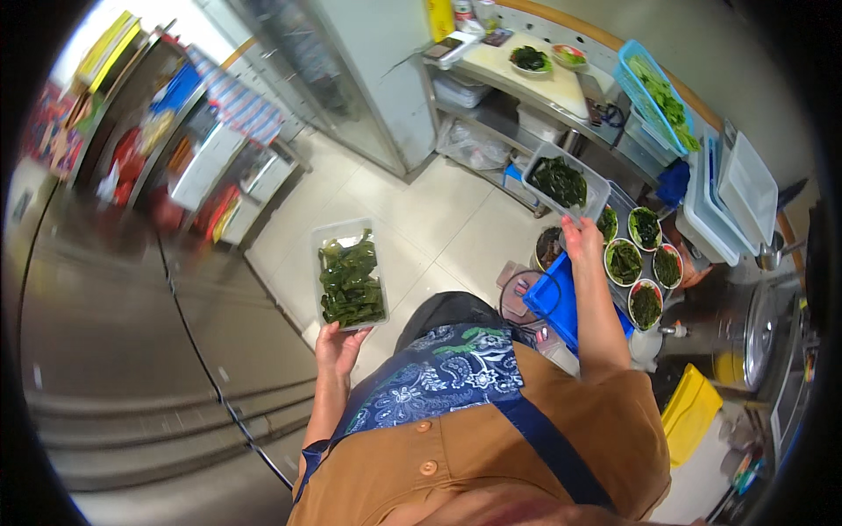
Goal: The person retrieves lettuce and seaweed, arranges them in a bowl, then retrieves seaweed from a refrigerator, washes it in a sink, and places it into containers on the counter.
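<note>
My left hand (pixel 341 347) grips the near end of a clear plastic tub (pixel 316 263) of cut green seaweed (pixel 352 283), held out over the floor. At the right, my right hand (pixel 581 238) holds the near edge of a second translucent tub (pixel 600 191) with dark green seaweed (pixel 559 182) in it. Beside that hand, several round bowls with leafy greens and seaweed, such as one bowl (pixel 623 262), stand on a grey metal tray (pixel 648 266).
A steel refrigerator (pixel 131 302) fills the left side. At the top right, a counter bears a white cutting board (pixel 556 89), filled bowls and a cleaver (pixel 591 92). A blue basket (pixel 635 72) of lettuce and stacked plastic trays (pixel 750 184) stand behind. A blue bin (pixel 556 296) is below my right arm.
</note>
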Demonstrator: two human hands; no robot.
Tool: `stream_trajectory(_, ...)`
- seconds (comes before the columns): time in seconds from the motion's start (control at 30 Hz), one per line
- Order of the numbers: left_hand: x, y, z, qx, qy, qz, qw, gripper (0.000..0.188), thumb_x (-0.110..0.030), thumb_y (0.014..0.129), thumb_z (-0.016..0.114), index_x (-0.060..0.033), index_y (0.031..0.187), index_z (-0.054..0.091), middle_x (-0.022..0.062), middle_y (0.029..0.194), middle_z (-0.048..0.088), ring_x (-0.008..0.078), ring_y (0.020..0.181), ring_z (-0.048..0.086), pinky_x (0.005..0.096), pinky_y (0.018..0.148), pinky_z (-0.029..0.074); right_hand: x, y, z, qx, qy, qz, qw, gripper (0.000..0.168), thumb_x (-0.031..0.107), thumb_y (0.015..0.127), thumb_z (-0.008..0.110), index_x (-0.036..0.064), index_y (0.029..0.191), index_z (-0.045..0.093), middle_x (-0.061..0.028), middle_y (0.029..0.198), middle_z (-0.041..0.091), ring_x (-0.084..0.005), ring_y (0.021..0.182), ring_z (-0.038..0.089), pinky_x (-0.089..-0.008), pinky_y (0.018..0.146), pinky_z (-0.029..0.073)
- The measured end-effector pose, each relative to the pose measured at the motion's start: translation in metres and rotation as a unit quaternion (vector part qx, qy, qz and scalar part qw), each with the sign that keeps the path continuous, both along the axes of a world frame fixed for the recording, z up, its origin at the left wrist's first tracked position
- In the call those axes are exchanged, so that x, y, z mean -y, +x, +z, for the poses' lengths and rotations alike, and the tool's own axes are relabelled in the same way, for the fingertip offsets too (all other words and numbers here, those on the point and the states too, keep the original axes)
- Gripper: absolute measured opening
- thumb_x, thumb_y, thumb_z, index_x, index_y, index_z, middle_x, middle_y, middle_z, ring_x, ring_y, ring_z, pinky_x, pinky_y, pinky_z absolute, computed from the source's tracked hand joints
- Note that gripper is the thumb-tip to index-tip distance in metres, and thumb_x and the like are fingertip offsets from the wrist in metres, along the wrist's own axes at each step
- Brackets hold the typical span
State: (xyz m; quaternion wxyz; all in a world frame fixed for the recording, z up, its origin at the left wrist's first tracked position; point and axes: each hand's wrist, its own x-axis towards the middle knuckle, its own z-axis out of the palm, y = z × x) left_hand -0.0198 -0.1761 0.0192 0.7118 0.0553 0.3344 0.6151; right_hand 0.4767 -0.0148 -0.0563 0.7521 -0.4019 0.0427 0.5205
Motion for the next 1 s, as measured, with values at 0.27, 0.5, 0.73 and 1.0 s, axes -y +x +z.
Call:
stream_trajectory(0.27,-0.203,0.009,0.018,0.000,0.026,-0.095,0.995,0.053,-0.010,0.069,0.056,0.0036,0.118,0.041,0.0201,0.126,0.042,0.0366,0.115,0.041,0.0529,0.095,0.035,-0.132,0.014,0.016,-0.011,-0.017,-0.153,0.988,0.033,0.003,0.084,0.046,-0.012,0.111,0.033,-0.0255,0.097,0.045,-0.0376,0.083,0.054,-0.0456,0.073,0.052)
stream_trajectory(0.5,-0.417,0.072,0.021,0.026,0.013,-0.233,0.972,0.045,-0.012,0.075,0.052,0.0030,0.117,0.042,0.0176,0.122,0.046,0.0356,0.112,0.044,0.0528,0.093,0.038,-0.212,0.055,0.018,0.004,-0.014,-0.277,0.961,0.030,-0.001,0.082,0.048,-0.013,0.106,0.035,-0.0249,0.095,0.047,-0.0376,0.078,0.057,-0.0452,0.070,0.054)
stream_trajectory(0.73,-0.624,0.184,0.045,-0.001,0.028,-0.341,0.940,0.048,-0.014,0.075,0.053,0.0043,0.117,0.038,0.0221,0.121,0.042,0.0382,0.111,0.043,0.0527,0.092,0.040,-0.267,0.090,0.022,0.033,-0.054,-0.339,0.939,0.028,-0.001,0.082,0.049,-0.012,0.105,0.037,-0.0236,0.093,0.049,-0.0361,0.073,0.059,-0.0446,0.064,0.056)
stream_trajectory(1.0,-0.799,0.368,0.036,-0.039,-0.001,-0.367,0.929,0.043,-0.012,0.080,0.050,-0.0030,0.119,0.034,0.0235,0.123,0.035,0.0440,0.111,0.039,0.0585,0.089,0.039,-0.314,0.122,-0.008,0.043,-0.046,-0.354,0.933,0.029,0.002,0.083,0.050,-0.015,0.103,0.037,-0.0230,0.095,0.050,-0.0328,0.081,0.058,-0.0398,0.071,0.055)
